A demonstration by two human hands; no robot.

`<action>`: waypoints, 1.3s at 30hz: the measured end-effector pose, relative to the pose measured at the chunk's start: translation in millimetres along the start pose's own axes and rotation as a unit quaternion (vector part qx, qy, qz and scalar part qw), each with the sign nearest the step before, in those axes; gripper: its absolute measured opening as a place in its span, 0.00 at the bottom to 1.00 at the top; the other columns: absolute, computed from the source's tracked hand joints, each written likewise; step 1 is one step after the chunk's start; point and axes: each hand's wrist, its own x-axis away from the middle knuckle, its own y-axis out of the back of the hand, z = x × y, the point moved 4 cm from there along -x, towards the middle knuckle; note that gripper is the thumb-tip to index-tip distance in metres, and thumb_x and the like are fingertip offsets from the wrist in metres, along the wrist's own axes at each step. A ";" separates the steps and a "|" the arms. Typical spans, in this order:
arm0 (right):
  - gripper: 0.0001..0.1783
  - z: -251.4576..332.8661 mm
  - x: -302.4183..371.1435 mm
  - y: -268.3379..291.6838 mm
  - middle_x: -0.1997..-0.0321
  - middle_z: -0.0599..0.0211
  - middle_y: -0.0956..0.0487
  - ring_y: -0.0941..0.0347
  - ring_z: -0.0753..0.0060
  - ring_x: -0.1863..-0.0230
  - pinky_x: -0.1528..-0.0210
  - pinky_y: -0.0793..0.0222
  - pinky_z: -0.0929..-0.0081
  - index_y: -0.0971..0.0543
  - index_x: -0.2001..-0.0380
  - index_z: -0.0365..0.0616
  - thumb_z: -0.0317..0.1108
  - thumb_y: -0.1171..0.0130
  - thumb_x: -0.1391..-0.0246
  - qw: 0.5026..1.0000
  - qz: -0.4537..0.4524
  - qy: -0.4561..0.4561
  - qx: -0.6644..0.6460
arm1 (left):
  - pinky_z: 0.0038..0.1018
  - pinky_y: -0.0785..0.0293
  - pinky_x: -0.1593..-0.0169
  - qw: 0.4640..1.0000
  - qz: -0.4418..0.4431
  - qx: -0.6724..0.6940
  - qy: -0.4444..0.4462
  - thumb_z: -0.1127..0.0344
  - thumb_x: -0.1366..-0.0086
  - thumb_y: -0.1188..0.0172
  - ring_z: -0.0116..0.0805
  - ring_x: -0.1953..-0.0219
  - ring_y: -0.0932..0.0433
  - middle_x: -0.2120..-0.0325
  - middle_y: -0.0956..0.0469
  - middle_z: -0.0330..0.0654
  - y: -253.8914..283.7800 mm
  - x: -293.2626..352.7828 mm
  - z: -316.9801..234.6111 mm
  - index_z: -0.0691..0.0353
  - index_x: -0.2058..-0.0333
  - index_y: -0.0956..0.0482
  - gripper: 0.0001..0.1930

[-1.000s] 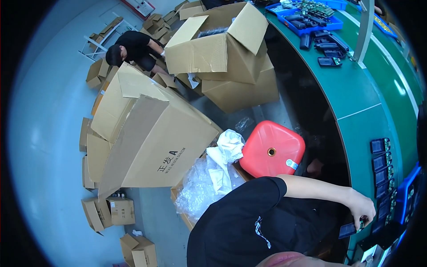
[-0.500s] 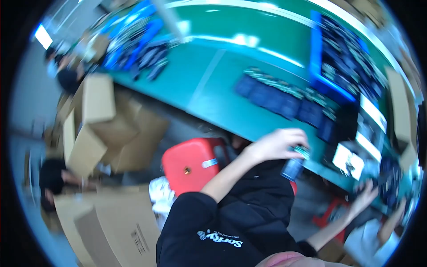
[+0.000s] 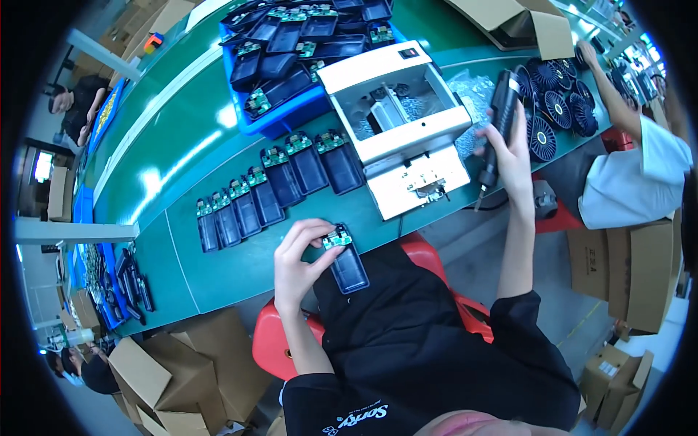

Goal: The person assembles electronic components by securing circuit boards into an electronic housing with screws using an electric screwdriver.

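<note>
While the left hand point(image 3: 297, 263) pinches a dark case point(image 3: 350, 269) by the small green circuit board point(image 3: 337, 238) at its upper end, the right hand point(image 3: 513, 151) has its fingers wrapped around a black screwdriver point(image 3: 500, 120) whose tip points down. The case hangs just right of the left hand, at the near edge of a green tabletop point(image 3: 240, 280). Beyond that hand, a slanting row of similar cases point(image 3: 309, 173) lies on the surface, and a blue tray point(image 3: 287, 127) heaped with more stands farther off. Between the two hands, set back a little, is a white machine point(image 3: 414, 142) with an open top. Crumpled clear plastic point(image 3: 471, 94) lies just left of the right hand; black round fans point(image 3: 558, 109) cluster to its right. Farther right, a co-worker in a white top point(image 3: 634, 182) reaches past the fans. Below and left of the left hand, a cardboard box point(image 3: 211, 363) stands near a red stool point(image 3: 270, 341); more cartons point(image 3: 618, 378) rest on the grey floor point(image 3: 556, 291), well below the right hand.
</note>
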 end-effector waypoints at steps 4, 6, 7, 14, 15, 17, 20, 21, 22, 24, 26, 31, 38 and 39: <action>0.38 -1.4 -15.7 -13.0 0.47 0.49 0.28 0.24 0.55 0.54 0.51 0.27 0.62 0.48 0.32 0.43 0.34 0.42 0.41 0.929 -0.016 0.140 0.342 | 0.22 0.26 0.64 1.000 -0.004 -0.016 0.001 0.76 0.52 0.29 0.28 0.69 0.25 0.62 0.21 0.40 1.1 0.6 -0.4 0.64 0.63 0.19 0.15; 0.38 3.4 -13.5 -23.4 0.46 0.46 0.29 0.25 0.51 0.52 0.48 0.30 0.61 0.45 0.33 0.41 0.35 0.42 0.42 0.924 -0.005 0.139 0.356 | 0.22 0.27 0.64 1.000 -0.009 -0.010 0.008 0.76 0.53 0.29 0.29 0.68 0.25 0.62 0.21 0.42 1.5 1.7 0.2 0.66 0.64 0.19 0.15; 0.37 7.1 -12.7 -27.8 0.45 0.44 0.29 0.27 0.46 0.50 0.45 0.32 0.60 0.43 0.34 0.39 0.36 0.41 0.43 0.918 0.004 0.139 0.372 | 0.22 0.28 0.64 1.000 -0.012 -0.008 0.012 0.76 0.54 0.29 0.29 0.68 0.25 0.62 0.21 0.44 1.8 2.2 0.5 0.67 0.64 0.20 0.16; 0.33 7.7 -39.3 -2.6 0.42 0.42 0.29 0.31 0.45 0.43 0.41 0.37 0.61 0.36 0.37 0.37 0.39 0.41 0.43 0.887 0.011 0.069 0.456 | 0.22 0.26 0.63 0.999 -0.024 0.026 0.003 0.77 0.54 0.29 0.29 0.67 0.24 0.62 0.21 0.44 -0.2 -0.1 1.9 0.67 0.62 0.19 0.17; 0.33 4.1 -47.3 7.7 0.41 0.43 0.29 0.33 0.48 0.40 0.39 0.39 0.62 0.36 0.37 0.38 0.41 0.42 0.41 0.885 -0.009 0.081 0.458 | 0.22 0.26 0.63 0.999 -0.024 0.041 -0.006 0.77 0.54 0.29 0.29 0.67 0.24 0.62 0.21 0.44 0.2 0.4 1.9 0.67 0.62 0.19 0.17; 0.32 -0.6 -56.3 16.8 0.40 0.44 0.30 0.35 0.50 0.37 0.37 0.41 0.63 0.35 0.37 0.38 0.43 0.43 0.40 0.886 -0.018 0.101 0.453 | 0.23 0.26 0.62 0.997 -0.052 0.048 0.006 0.77 0.54 0.29 0.29 0.66 0.23 0.61 0.21 0.44 9.1 6.5 3.0 0.67 0.61 0.19 0.18; 0.29 32.3 -21.2 5.7 0.45 0.48 0.26 0.31 0.58 0.42 0.39 0.37 0.66 0.31 0.41 0.36 0.43 0.42 0.40 0.886 -0.098 0.218 0.397 | 0.23 0.25 0.62 0.992 -0.106 0.062 0.028 0.78 0.53 0.29 0.30 0.65 0.23 0.60 0.20 0.45 30.7 21.5 5.2 0.67 0.61 0.19 0.18; 0.27 56.1 8.2 -2.5 0.46 0.50 0.25 0.29 0.60 0.44 0.41 0.35 0.68 0.29 0.44 0.35 0.43 0.43 0.40 0.913 -0.121 0.202 0.334 | 0.23 0.25 0.61 0.987 -0.155 0.035 0.019 0.78 0.53 0.30 0.31 0.62 0.22 0.59 0.20 0.45 44.9 29.0 2.3 0.67 0.60 0.19 0.18; 0.24 53.7 34.6 -0.1 0.50 0.50 0.23 0.26 0.60 0.48 0.45 0.32 0.69 0.28 0.46 0.35 0.40 0.44 0.39 0.924 -0.146 0.223 0.275 | 0.24 0.25 0.60 0.979 -0.203 0.007 0.011 0.79 0.52 0.31 0.32 0.60 0.21 0.59 0.20 0.46 60.7 34.8 -0.9 0.67 0.60 0.19 0.17; 0.16 59.1 90.9 -5.4 0.58 0.51 0.20 0.22 0.61 0.56 0.52 0.27 0.70 0.25 0.53 0.35 0.34 0.47 0.39 0.948 -0.057 0.282 0.137 | 0.27 0.23 0.58 0.962 -0.255 -0.097 0.020 0.76 0.52 0.30 0.37 0.59 0.19 0.61 0.19 0.45 97.1 34.8 -13.0 0.65 0.61 0.18 0.16; 0.10 84.2 135.9 -68.8 0.67 0.51 0.18 0.20 0.61 0.63 0.58 0.24 0.68 0.22 0.60 0.33 0.25 0.49 0.43 0.943 0.130 0.303 0.051 | 0.29 0.24 0.55 0.950 -0.267 -0.160 -0.005 0.75 0.50 0.30 0.38 0.58 0.19 0.62 0.18 0.46 125.0 20.7 -9.0 0.64 0.60 0.17 0.16; 0.19 94.4 96.8 -189.2 0.51 0.45 0.21 0.23 0.49 0.50 0.43 0.31 0.64 0.22 0.52 0.35 0.35 0.44 0.43 0.930 0.208 0.257 0.158 | 0.31 0.27 0.50 0.953 -0.213 -0.208 0.049 0.67 0.47 0.31 0.40 0.56 0.20 0.61 0.18 0.47 163.5 -13.9 50.6 0.61 0.57 0.17 0.17; 0.38 58.6 84.2 -233.7 0.30 0.38 0.44 0.48 0.41 0.29 0.30 0.51 0.58 0.39 0.34 0.44 0.49 0.42 0.43 0.898 0.187 0.183 0.355 | 0.34 0.33 0.41 0.964 -0.215 -0.145 0.066 0.60 0.40 0.36 0.46 0.44 0.27 0.49 0.25 0.51 154.1 -14.0 78.6 0.62 0.48 0.24 0.22; 0.40 52.3 82.5 -237.0 0.30 0.38 0.45 0.50 0.41 0.28 0.30 0.52 0.57 0.41 0.33 0.44 0.51 0.43 0.43 0.904 0.186 0.148 0.355 | 0.35 0.35 0.39 0.962 -0.228 -0.130 0.077 0.59 0.38 0.37 0.47 0.41 0.30 0.45 0.28 0.53 150.9 -13.0 79.7 0.63 0.45 0.26 0.25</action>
